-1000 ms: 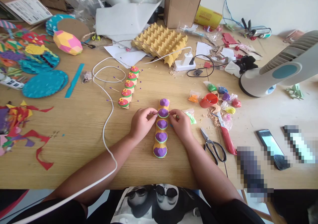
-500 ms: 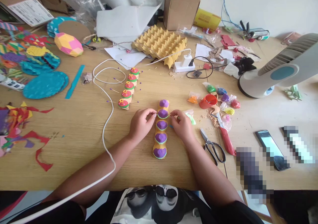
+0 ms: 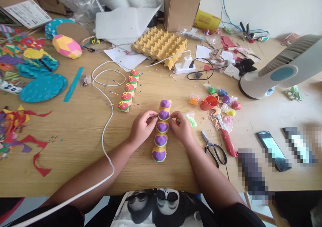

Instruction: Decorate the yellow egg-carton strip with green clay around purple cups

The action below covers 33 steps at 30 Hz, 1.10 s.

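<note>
In front of me lies a strip of egg-carton cups (image 3: 162, 148), yellow with purple clay domes. Thin light green clay edges run along the lower rims of several domes. On the second dome from the far end, a thin light green clay strand (image 3: 164, 119) curves across the near side. My left hand (image 3: 144, 126) is closed in a pinch at its left end, against the cup. My right hand (image 3: 181, 127) pinches at the right end. The fingertips partly hide both ends. To the left stands a second egg-carton strip (image 3: 128, 91) with red and green domes and toothpick-like sticks.
A white cable (image 3: 103, 136) crosses the table and my left forearm. Right of my hands are scissors (image 3: 215, 149), a red-handled knife (image 3: 228, 141), a red cup (image 3: 209, 102) and bagged clay (image 3: 230, 111). An egg tray (image 3: 161, 45) lies behind; a fan (image 3: 279, 71) stands right.
My right hand has shifted slightly left, closer to the second dome. The light green strand now sits more snugly around it. The whole view has moved slightly.
</note>
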Tool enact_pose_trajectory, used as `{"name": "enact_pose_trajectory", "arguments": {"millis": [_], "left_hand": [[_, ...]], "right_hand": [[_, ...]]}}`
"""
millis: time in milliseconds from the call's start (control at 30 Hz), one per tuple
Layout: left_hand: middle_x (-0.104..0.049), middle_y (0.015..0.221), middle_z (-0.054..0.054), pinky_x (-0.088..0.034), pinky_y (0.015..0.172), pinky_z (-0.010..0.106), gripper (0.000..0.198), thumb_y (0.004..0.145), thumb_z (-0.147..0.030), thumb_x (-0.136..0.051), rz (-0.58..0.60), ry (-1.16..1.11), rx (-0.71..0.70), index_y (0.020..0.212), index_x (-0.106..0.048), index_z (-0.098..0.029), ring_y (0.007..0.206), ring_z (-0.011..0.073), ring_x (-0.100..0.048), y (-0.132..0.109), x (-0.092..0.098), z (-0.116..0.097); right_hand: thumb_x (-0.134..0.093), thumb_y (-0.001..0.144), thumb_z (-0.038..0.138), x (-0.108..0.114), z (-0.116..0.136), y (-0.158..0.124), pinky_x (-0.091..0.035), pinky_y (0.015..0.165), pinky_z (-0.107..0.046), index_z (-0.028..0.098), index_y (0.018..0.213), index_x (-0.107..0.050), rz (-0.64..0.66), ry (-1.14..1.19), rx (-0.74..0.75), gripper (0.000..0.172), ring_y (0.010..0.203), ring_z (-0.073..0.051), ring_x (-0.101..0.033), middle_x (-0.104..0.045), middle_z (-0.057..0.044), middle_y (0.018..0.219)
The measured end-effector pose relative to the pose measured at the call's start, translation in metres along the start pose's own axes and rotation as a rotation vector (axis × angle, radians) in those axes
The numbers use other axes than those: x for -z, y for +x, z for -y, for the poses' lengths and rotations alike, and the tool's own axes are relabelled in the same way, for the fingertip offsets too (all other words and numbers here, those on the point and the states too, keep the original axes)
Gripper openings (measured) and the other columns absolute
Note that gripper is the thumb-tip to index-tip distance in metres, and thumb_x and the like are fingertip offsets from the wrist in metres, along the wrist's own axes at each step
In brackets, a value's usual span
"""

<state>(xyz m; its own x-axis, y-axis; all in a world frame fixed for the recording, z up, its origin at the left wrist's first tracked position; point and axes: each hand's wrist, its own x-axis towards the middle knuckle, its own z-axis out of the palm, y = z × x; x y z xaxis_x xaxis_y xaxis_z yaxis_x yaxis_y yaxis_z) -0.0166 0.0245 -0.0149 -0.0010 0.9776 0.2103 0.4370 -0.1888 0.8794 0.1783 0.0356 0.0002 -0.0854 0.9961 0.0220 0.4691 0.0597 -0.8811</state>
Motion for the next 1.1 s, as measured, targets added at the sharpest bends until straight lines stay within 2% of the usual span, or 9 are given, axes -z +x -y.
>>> {"name": "enact_pose_trajectory", "arguments": {"millis": [100, 233, 433, 567, 733, 867, 967, 1100], "left_hand": [[-0.072, 0.105, 0.007, -0.052, 0.090, 0.034, 0.018, 0.090, -0.028, -0.063, -0.003, -0.144, 0.023, 0.106, -0.065, -0.020, 0.100, 0.0204, -0.068, -0.001, -0.001, 0.000], [-0.071, 0.104, 0.007, -0.053, 0.089, 0.032, 0.019, 0.087, -0.028, -0.067, 0.009, -0.308, 0.087, 0.104, -0.065, -0.019, 0.097, 0.0192, -0.067, 0.000, -0.003, -0.001], [-0.071, 0.101, 0.003, -0.051, 0.091, 0.030, 0.030, 0.079, -0.024, -0.077, 0.023, -0.676, 0.249, 0.105, -0.063, -0.021, 0.097, 0.0154, -0.066, 0.002, -0.003, -0.003], [-0.072, 0.103, 0.002, -0.052, 0.086, 0.027, 0.038, 0.074, -0.026, -0.082, 0.078, -0.880, 0.424, 0.109, -0.067, -0.022, 0.096, 0.0148, -0.066, 0.002, -0.003, -0.006], [-0.074, 0.095, 0.003, -0.051, 0.070, 0.022, 0.032, 0.071, -0.029, -0.085, 0.166, -0.987, 0.609, 0.099, -0.074, -0.018, 0.081, 0.0127, -0.066, 0.001, 0.000, -0.010], [-0.075, 0.088, 0.002, -0.051, 0.066, 0.022, 0.028, 0.070, -0.027, -0.086, 0.167, -1.045, 0.646, 0.093, -0.074, -0.017, 0.074, 0.0113, -0.066, 0.001, 0.002, -0.014], [-0.075, 0.087, 0.002, -0.052, 0.065, 0.023, 0.028, 0.070, -0.027, -0.086, 0.175, -1.077, 0.663, 0.093, -0.074, -0.018, 0.072, 0.0120, -0.067, 0.001, 0.002, -0.015], [-0.075, 0.086, 0.002, -0.053, 0.066, 0.027, 0.026, 0.071, -0.028, -0.085, 0.191, -1.085, 0.665, 0.092, -0.073, -0.019, 0.072, 0.0143, -0.068, 0.001, 0.002, -0.013]], "right_hand": [[-0.059, 0.081, 0.023, 0.000, 0.001, 0.001, -0.031, 0.053, -0.025, 0.021, 0.091, -0.061, -0.036, 0.123, -0.025, 0.011, 0.054, -0.010, -0.035, -0.047, 0.006, 0.067], [-0.061, 0.079, 0.023, -0.001, 0.002, 0.000, -0.028, 0.051, -0.024, 0.022, 0.091, -0.059, -0.023, 0.269, -0.052, 0.012, 0.054, -0.009, -0.031, -0.043, 0.007, 0.067], [-0.067, 0.080, 0.025, -0.003, 0.002, -0.004, -0.028, 0.052, -0.024, 0.023, 0.091, -0.058, -0.007, 0.467, -0.065, 0.014, 0.056, -0.010, -0.033, -0.047, 0.006, 0.070], [-0.073, 0.080, 0.027, -0.003, 0.004, -0.007, -0.033, 0.054, -0.023, 0.024, 0.091, -0.060, 0.003, 0.629, -0.074, 0.018, 0.061, -0.010, -0.039, -0.054, 0.004, 0.077], [-0.080, 0.075, 0.026, -0.003, 0.006, -0.009, -0.042, 0.063, -0.022, 0.025, 0.091, -0.063, 0.059, 0.899, -0.142, 0.024, 0.074, -0.011, -0.052, -0.061, 0.002, 0.090], [-0.084, 0.072, 0.026, 0.001, 0.005, -0.008, -0.043, 0.061, -0.020, 0.026, 0.103, -0.066, 0.177, 1.032, -0.281, 0.035, 0.079, -0.011, -0.057, -0.065, 0.000, 0.098], [-0.085, 0.070, 0.024, 0.005, 0.004, -0.007, -0.044, 0.062, -0.019, 0.028, 0.109, -0.064, 0.219, 1.089, -0.308, 0.045, 0.078, -0.010, -0.059, -0.068, 0.001, 0.098], [-0.086, 0.070, 0.029, 0.005, 0.003, -0.009, -0.050, 0.075, -0.023, 0.025, 0.107, -0.068, 0.304, 1.063, -0.311, 0.041, 0.086, -0.012, -0.062, -0.069, -0.001, 0.098]]}}
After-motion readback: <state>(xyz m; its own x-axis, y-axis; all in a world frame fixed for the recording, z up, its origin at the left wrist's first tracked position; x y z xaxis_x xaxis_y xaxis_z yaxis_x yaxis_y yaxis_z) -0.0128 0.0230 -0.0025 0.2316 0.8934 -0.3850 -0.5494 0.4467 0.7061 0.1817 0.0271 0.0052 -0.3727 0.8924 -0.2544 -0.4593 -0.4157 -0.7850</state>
